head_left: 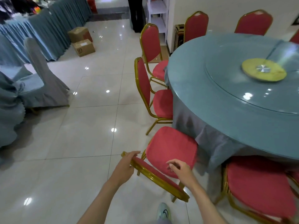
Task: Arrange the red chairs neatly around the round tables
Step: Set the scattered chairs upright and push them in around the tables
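Left hand clenched, right hand loose.

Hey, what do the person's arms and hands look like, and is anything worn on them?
No sleeves show: both arms are bare all the way to the bottom edge of the picture. The left hand and the right hand have no gloves, and no watch, bracelet or ring is visible on either.

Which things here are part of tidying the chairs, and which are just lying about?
Job: the red chair whose back the left hand grips, the right hand above it, the neighbouring red chairs, the round table.
Lying about: cardboard boxes, the grey covered chair, the white shelf.
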Demonstrator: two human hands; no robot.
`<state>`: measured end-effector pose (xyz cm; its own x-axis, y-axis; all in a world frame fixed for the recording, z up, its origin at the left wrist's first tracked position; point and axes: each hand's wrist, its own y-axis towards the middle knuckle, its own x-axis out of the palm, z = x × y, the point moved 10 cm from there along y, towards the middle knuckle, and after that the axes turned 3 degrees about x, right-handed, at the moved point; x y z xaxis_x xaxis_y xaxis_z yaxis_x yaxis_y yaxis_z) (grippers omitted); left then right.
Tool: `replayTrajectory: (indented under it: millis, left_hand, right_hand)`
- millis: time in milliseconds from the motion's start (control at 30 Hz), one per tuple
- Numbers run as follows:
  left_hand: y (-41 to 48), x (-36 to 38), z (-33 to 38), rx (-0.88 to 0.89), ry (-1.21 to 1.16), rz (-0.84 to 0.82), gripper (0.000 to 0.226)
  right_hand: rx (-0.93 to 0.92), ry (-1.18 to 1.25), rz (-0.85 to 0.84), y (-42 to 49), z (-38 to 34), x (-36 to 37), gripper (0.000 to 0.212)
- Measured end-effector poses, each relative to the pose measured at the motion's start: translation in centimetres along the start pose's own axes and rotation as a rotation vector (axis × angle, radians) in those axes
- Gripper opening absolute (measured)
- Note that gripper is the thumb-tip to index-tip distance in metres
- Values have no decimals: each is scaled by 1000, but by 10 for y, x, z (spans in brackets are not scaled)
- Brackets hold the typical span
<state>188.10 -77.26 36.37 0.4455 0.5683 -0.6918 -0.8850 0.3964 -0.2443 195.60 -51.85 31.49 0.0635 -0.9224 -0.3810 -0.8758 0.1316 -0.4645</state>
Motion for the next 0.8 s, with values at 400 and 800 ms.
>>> replayTrajectory:
  millis: [400,800]
  left_hand:
    - [45,19,-35,252,326,-246,52]
    - [45,35,-49,352,377,-405,49]
  right_hand:
    - [393,-9,43,-23,78,46,22]
    - [543,87,305,-93,90,86,36]
